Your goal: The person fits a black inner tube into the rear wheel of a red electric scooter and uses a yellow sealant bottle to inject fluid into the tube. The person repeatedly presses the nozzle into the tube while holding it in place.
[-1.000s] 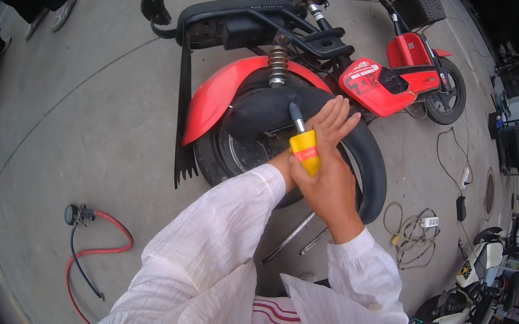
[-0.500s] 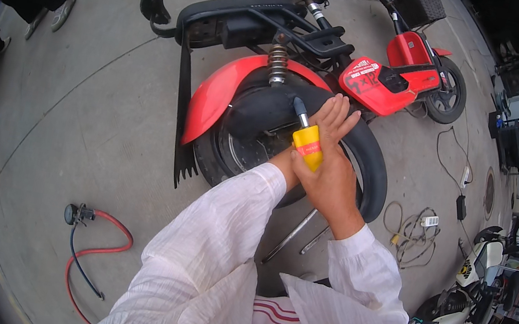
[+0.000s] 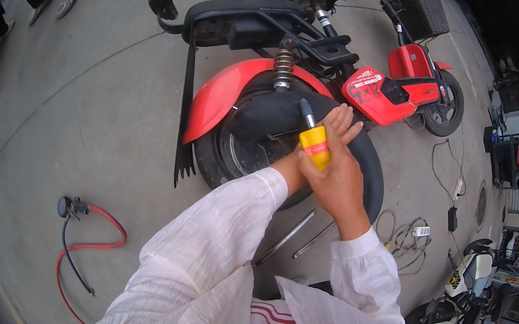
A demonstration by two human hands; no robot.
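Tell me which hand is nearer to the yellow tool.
Right. The right hand has its grip closed on the yellow tool. The left hand is partly hidden behind the right, its fingers showing just right of the tool's grey tip.

Since a second ago, your right hand [image 3: 342, 178] and the yellow tool [image 3: 314, 148] sit slightly up-right in view. Scooter [image 3: 376, 99] now farther right; pressure gauge [image 3: 64, 206] farther left.

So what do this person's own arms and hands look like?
Both sleeves are loose, white, wrinkled cloth without visible printed markings, ending in plain white cuffs. The left hand and right hand are bare, without gloves.
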